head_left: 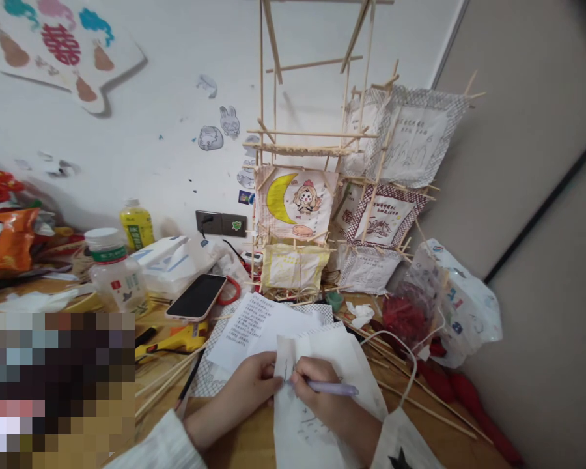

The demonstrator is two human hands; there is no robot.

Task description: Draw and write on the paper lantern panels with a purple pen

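My right hand point(320, 381) is closed around a light purple pen point(340, 389), its tip down on a thin white sheet of paper point(293, 449). Dark pen lines and small marks show on that sheet. At the sheet's left edge, my left hand point(254, 385) has its fingers curled, with the thumb pressed on the paper. Another white sheet point(364, 371) lies underneath, partly covered by my right forearm. Just beyond my hands rests a page of handwriting point(264, 326), on top of a patterned sheet point(205, 384).
A stick frame point(293, 151) with drawn paper panels stands behind. Left are a phone point(196, 298), a yellow glue gun point(178, 340), a clear jar point(114, 273) and a yellow bottle point(137, 225). Right are loose wooden sticks point(420, 407), a white cable point(413, 365) and plastic bags point(461, 306).
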